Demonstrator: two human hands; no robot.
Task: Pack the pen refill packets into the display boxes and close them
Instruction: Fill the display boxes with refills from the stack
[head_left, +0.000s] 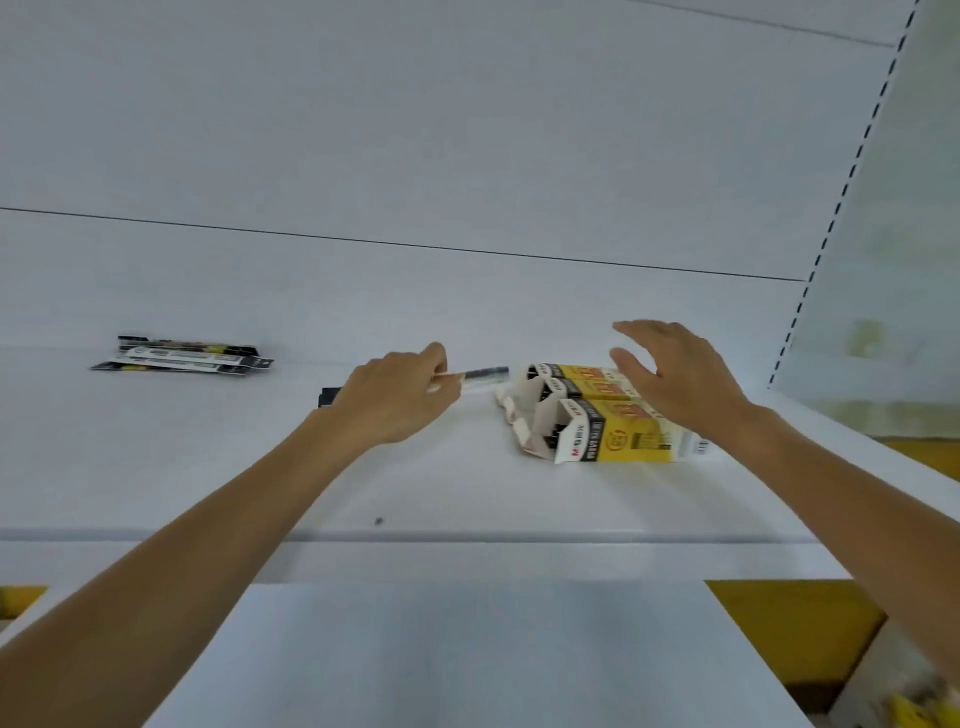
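- Head view: at mid-frame the left hand (395, 400) pinches one pen refill packet (484, 374) between thumb and fingertips, its dark end pointing right toward the boxes.
- Right of centre, three yellow display boxes (597, 421) lie side by side on the white shelf (467, 483), end flaps open toward the left.
- The right hand (675, 384) is over the boxes, fingers spread and grasping nothing; I cannot tell whether it touches them.
- At the left of the frame, more loose packets (182, 356) lie in a small pile.
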